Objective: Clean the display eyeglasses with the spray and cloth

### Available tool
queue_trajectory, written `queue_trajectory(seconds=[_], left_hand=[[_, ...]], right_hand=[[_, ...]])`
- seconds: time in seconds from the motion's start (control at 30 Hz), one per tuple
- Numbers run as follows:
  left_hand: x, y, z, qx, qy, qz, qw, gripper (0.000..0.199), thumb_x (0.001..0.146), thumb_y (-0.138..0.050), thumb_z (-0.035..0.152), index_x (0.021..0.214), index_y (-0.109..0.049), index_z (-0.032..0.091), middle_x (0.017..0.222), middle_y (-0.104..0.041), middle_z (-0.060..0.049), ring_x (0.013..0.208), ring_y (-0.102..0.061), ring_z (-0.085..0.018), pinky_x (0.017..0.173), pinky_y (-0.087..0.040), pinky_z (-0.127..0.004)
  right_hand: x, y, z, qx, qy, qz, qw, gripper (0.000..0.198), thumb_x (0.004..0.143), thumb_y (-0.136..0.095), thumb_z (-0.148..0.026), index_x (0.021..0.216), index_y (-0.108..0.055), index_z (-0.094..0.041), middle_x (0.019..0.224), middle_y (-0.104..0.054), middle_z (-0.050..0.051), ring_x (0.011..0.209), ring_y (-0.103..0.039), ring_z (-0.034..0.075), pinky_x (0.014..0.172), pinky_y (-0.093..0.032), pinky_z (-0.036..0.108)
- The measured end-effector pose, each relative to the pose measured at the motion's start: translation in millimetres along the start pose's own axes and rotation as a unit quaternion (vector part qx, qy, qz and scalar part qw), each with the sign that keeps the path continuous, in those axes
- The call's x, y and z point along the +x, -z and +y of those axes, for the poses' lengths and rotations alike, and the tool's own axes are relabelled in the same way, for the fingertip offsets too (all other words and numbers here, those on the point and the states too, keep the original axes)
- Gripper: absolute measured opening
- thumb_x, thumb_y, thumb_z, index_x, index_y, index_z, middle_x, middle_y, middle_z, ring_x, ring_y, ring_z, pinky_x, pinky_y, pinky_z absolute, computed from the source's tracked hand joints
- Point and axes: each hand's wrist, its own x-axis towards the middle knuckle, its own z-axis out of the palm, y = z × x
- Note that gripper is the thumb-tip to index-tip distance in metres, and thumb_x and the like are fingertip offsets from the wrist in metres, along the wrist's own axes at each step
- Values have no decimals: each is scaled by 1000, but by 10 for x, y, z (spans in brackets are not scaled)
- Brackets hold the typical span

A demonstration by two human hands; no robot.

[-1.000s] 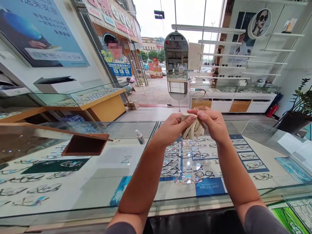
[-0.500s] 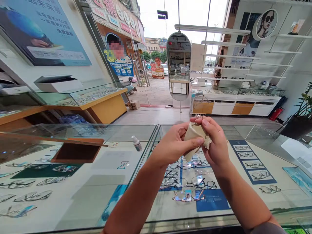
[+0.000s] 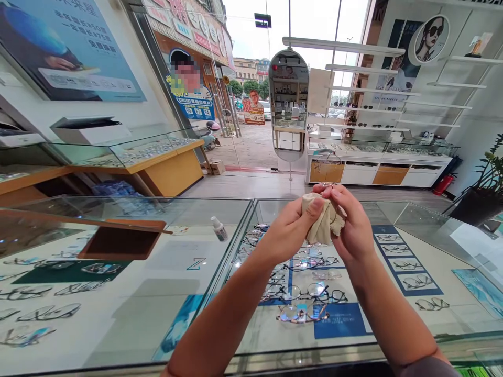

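A cream cleaning cloth point(image 3: 320, 228) is bunched between my two hands above the glass counter. My left hand point(image 3: 293, 222) is closed on the cloth, its thumb pressed flat against the front. Around the cloth's right side, my right hand point(image 3: 356, 222) is closed, gripping what looks like a pair of glasses point(image 3: 325, 184). Only a thin shiny bit of them shows above the fingertips; cloth and fingers hide the rest. Below, under the glass, several eyeglass frames point(image 3: 302, 313) lie in rows. Left of my hands stands a small white spray bottle point(image 3: 219, 229), upright on the counter.
A brown tray point(image 3: 118, 241) rests on the left part of the glass counter point(image 3: 157, 290). Beyond the counter stand an oval mirror point(image 3: 290, 104) and a wooden-sided display case point(image 3: 168, 167). A potted plant point(image 3: 477, 196) is at far right.
My left thumb has moved up across the cloth, and the cloth is now more bunched and hangs differently. Both hands stay in nearly the same place; the view has shifted slightly.
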Motion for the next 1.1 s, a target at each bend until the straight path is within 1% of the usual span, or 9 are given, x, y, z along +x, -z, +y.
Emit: queue_trajectory(seconds=[0.1,0.2,0.33,0.43,0.6,0.73,0.9,1.0,1.1], left_hand=[[19,89,25,25,-4,-4,1000,66,95,-58,80,98,-74,15,89,-70,-5,77,-58,-14,69,-50,-26],[44,146,22,21,-9,31,999,64,93,-61,79,96,-74,17,85,-71,-5,79,-62,-16,70,-51,-27],[64,216,-3,-4,-11,85,996,60,91,-67,78,94,-75,18,77,-71,-4,80,-66,-18,70,-54,-28],[68,244,-40,-20,-4,112,993,58,89,-70,76,93,-75,18,74,-70,-3,79,-68,-18,70,-55,-28],[110,236,-132,-84,-12,147,985,59,85,-76,75,89,-77,16,71,-70,-4,74,-67,-17,66,-54,-28],[144,270,-149,-112,-13,147,983,55,78,-87,69,87,-77,15,71,-71,-2,70,-65,-13,66,-55,-24],[135,322,-89,-131,17,114,985,52,66,-100,55,91,-78,14,73,-74,-2,66,-65,-11,63,-56,-22],[118,300,-66,-109,14,115,987,51,63,-102,48,93,-78,14,79,-76,-3,67,-66,-12,64,-56,-23],[115,249,-67,-77,-11,133,988,49,62,-103,46,90,-78,15,79,-76,-3,68,-65,-13,65,-56,-24]], right_hand=[[76,82,-58,-34,-10,-3,999,16,79,-78,-41,74,-75,-26,108,-76,3,113,-66,23,100,-52,37],[121,150,-122,-98,-15,-38,994,18,79,-75,-40,69,-73,-25,113,-74,5,118,-63,25,104,-49,41],[128,196,-173,-153,-31,-96,983,19,80,-72,-40,67,-73,-26,109,-72,6,125,-59,28,112,-42,46],[115,198,-170,-183,-48,-121,974,19,81,-73,-41,68,-75,-26,99,-70,4,114,-60,26,112,-39,46],[88,162,-110,-191,-42,-121,973,19,83,-73,-40,70,-76,-26,91,-67,0,99,-58,21,106,-38,42],[70,136,-58,-186,-38,-120,974,19,84,-72,-39,72,-76,-26,85,-67,0,92,-59,20,99,-40,40],[58,132,-35,-183,-19,-116,976,20,86,-71,-39,72,-74,-25,86,-69,0,94,-60,21,101,-40,39],[48,123,-41,-172,-28,-117,978,20,84,-72,-40,71,-73,-25,83,-67,0,92,-59,21,98,-41,39],[26,106,-47,-167,-38,-116,978,21,83,-73,-41,71,-74,-25,82,-65,0,90,-57,21,95,-42,38]])
